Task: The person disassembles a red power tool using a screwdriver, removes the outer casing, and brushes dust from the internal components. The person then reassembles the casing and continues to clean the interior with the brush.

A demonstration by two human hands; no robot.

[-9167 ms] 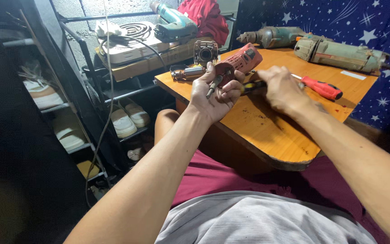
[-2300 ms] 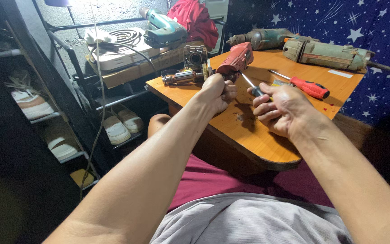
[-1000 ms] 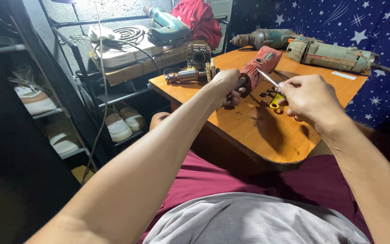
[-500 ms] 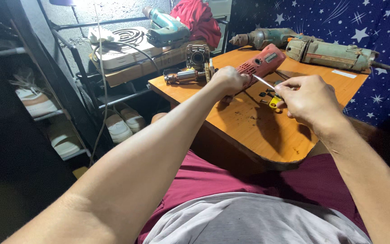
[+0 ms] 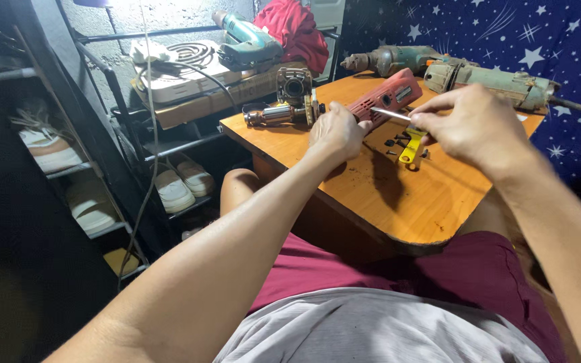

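Two hands worked mid-disassembly: the left hand (image 5: 336, 131) gripped the red tool housing (image 5: 386, 102) above the wooden table (image 5: 398, 202), the right hand (image 5: 475, 124) pinched a screwdriver (image 5: 391, 115) into it, loose screws (image 5: 393, 142) already out.

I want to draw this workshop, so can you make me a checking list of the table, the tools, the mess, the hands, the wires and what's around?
Surface: wooden table, orange-brown, dark specks.
Job's things: red tool casing; thin metal shaft pointing at it.
Clutter: yellow piece and small dark screws; metal motor part; two old drills.
Grippers: left hand grips the casing; right hand pinches the shaft.
Cables: a cord hangs by the shelf.
Surroundings: shoes on a rack; starry blue cloth.
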